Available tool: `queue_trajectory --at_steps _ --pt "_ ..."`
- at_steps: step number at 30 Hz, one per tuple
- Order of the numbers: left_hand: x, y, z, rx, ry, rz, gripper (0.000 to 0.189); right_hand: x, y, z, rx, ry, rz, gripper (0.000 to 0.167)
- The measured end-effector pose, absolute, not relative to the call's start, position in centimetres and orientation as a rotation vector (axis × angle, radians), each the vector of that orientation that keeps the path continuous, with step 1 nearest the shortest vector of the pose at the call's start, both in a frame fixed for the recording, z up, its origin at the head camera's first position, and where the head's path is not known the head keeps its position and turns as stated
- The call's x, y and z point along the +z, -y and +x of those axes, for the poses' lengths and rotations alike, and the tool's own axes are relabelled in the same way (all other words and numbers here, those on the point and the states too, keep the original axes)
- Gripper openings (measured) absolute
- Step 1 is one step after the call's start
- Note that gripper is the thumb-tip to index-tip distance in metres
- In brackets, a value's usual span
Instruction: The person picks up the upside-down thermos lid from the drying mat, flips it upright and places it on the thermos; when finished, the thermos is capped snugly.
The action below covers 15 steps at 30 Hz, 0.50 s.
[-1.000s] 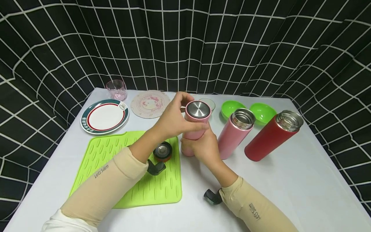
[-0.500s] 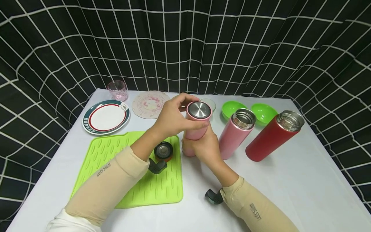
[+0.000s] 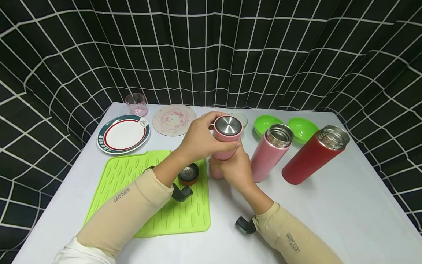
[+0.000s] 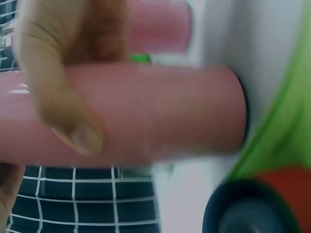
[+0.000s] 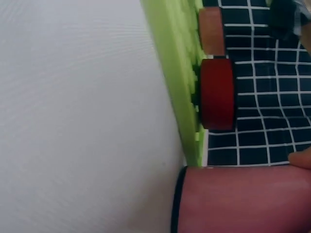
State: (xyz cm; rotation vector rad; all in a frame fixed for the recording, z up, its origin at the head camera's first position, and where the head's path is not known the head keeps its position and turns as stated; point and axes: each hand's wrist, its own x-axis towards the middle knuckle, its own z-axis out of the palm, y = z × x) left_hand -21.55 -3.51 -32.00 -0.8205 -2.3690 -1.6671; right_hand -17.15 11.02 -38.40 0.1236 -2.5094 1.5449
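Observation:
A pink thermos (image 3: pixel 216 173) with a steel-topped lid (image 3: pixel 228 125) stands on the white table, in the middle of the head view. My left hand (image 3: pixel 201 138) grips it at the top around the lid, thumb across the front. Lower down, my right hand (image 3: pixel 235 167) wraps around its body. The left wrist view shows the thermos (image 4: pixel 170 111) lying sideways across the picture, with a thumb (image 4: pixel 73 114) over it. Only its lower end appears in the right wrist view. To its right are an open pink thermos (image 3: pixel 270 156) and an open red thermos (image 3: pixel 313 157).
On the green mat (image 3: pixel 168 220) lie a red-and-black lid (image 3: pixel 189 174) and a pink lid (image 5: pixel 212 31). Behind are a plate (image 3: pixel 123 134), a round pink-printed mat (image 3: pixel 174 120), a pink glass (image 3: pixel 136 103), a clear glass (image 3: pixel 242 119) and two green bowls (image 3: pixel 265 123).
The fingers of my left hand have shifted slightly around the lid. My right hand keeps its hold on the body. The whole head view has drifted a little.

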Motion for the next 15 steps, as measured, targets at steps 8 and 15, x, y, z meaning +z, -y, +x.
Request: queue_trajectory --at_steps 8,15 --pt "-32.50 3.75 -22.11 -1.997 2.272 -0.929 0.062 -38.34 -11.16 -17.38 1.549 2.523 0.127 0.067" --pt "-32.83 4.02 -21.89 -1.974 2.339 -0.938 0.071 -38.51 -10.80 -17.22 1.670 2.458 0.138 0.078"
